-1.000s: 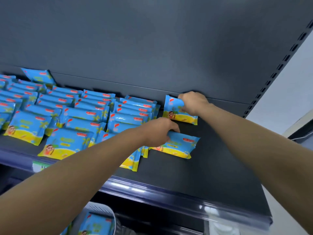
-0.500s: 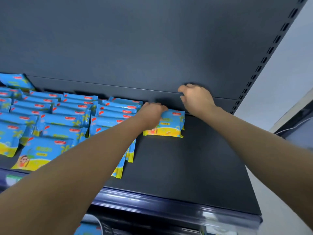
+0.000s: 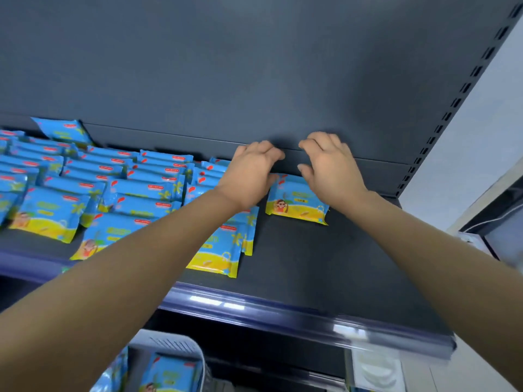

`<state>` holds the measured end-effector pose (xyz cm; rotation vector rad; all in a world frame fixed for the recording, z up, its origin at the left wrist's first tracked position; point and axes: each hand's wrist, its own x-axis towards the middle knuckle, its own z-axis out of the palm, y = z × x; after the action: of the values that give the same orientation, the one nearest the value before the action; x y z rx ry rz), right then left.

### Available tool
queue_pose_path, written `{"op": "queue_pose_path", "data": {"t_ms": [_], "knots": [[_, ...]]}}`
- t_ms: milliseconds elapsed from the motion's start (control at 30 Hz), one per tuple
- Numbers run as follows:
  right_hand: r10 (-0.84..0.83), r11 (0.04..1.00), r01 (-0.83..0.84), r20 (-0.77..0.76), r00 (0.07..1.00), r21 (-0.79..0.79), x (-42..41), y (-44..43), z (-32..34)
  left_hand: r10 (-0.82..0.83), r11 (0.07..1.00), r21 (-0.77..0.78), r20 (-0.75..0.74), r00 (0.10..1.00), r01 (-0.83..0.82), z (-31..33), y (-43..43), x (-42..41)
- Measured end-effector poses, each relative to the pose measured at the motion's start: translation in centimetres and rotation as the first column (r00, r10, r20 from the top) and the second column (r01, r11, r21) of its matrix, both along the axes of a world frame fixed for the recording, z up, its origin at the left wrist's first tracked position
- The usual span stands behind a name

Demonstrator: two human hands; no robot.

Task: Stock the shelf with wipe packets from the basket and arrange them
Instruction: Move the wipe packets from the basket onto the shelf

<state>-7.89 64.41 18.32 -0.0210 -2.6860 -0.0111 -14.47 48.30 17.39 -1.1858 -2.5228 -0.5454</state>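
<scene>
Wipe packet (image 3: pixel 297 203): a blue-and-yellow pack lying flat on the dark shelf (image 3: pixel 339 264), close to the back panel (image 3: pixel 254 66), with its yellow edge toward the shelf front.
Packet and hands: it sits between the two hands, and its far corners are hidden under them.
Left hand (image 3: pixel 249 176): at the packet's 10 o'clock, knuckles up and fingers bent, covering the far left corner. Whether it pinches the pack or only rests on it cannot be told.
Right hand (image 3: pixel 331 168): at the packet's 1 o'clock, fingers curled and thumb spread, over the far right corner. Any grip is hidden, so its hold cannot be told either.
Stocked rows (image 3: pixel 141 190): overlapping matching packs fill the shelf at the packet's 9 o'clock, the nearest row just beside it.
Leaning pack (image 3: pixel 62 131): tilted against the back panel at the far left.
Basket (image 3: pixel 175 343): below the shelf at 7 o'clock, holding more packs (image 3: pixel 169 374).
</scene>
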Motion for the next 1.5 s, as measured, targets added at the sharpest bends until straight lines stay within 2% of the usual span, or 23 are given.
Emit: {"op": "queue_pose_path", "data": {"t_ms": [233, 400, 500, 600, 733, 867, 1067, 1167, 1267, 1400, 1500], "knots": [[0.106, 0.992, -0.115, -0.179, 0.978, -0.043, 2.6, -10.7, 2.0, 0.036, 0.983, 0.181, -0.154, 0.987, -0.007, 4.4, -11.3, 4.0], [0.163, 0.975, -0.194, -0.242, 0.957, -0.112, 5.7, -20.7, 0.3, 0.037, 0.969, 0.245, -0.191, 0.981, 0.011, 4.4, -21.3, 7.5], [0.204, 0.951, -0.241, -0.192, 0.960, -0.192, 7.4, -26.5, -2.7, 0.051, 0.968, 0.250, -0.101, 0.994, -0.024, 2.1, -27.3, 9.2], [0.255, 0.940, -0.267, -0.080, 0.964, -0.214, 8.8, -31.7, -7.2, 0.079, 0.976, 0.203, 0.030, 0.996, -0.083, -2.1, -32.7, 10.7], [0.314, 0.941, -0.277, 0.198, 0.928, -0.196, 10.2, -35.6, -14.2, 0.129, 0.989, 0.045, 0.210, 0.969, -0.141, -8.9, -37.7, 12.3], [0.315, 0.949, -0.258, 0.527, 0.790, -0.180, 11.7, -36.8, -20.7, 0.167, 0.983, -0.137, 0.408, 0.898, -0.120, -15.7, -41.1, 13.2], [0.247, 0.967, -0.169, 0.867, 0.433, -0.191, 13.7, -37.6, -26.1, 0.210, 0.932, -0.362, 0.545, 0.812, 0.002, -22.9, -43.4, 14.0], [0.197, 0.980, -0.064, 0.941, 0.274, -0.187, 14.3, -38.1, -28.1, 0.203, 0.924, -0.381, 0.577, 0.791, 0.041, -24.8, -43.4, 14.3], [0.153, 0.987, -0.081, 0.976, 0.156, -0.142, 14.6, -38.7, -29.6, 0.187, 0.917, -0.389, 0.605, 0.774, 0.082, -26.0, -43.2, 14.5], [0.085, 0.984, -0.163, 0.990, 0.113, -0.066, 14.5, -39.8, -30.1, 0.192, 0.892, -0.433, 0.629, 0.754, 0.134, -27.3, -43.2, 14.7], [0.031, 0.986, -0.165, 0.997, 0.073, -0.019, 14.7, -40.7, -30.0, 0.213, 0.869, -0.465, 0.662, 0.718, 0.171, -28.3, -43.0, 14.6]]}}
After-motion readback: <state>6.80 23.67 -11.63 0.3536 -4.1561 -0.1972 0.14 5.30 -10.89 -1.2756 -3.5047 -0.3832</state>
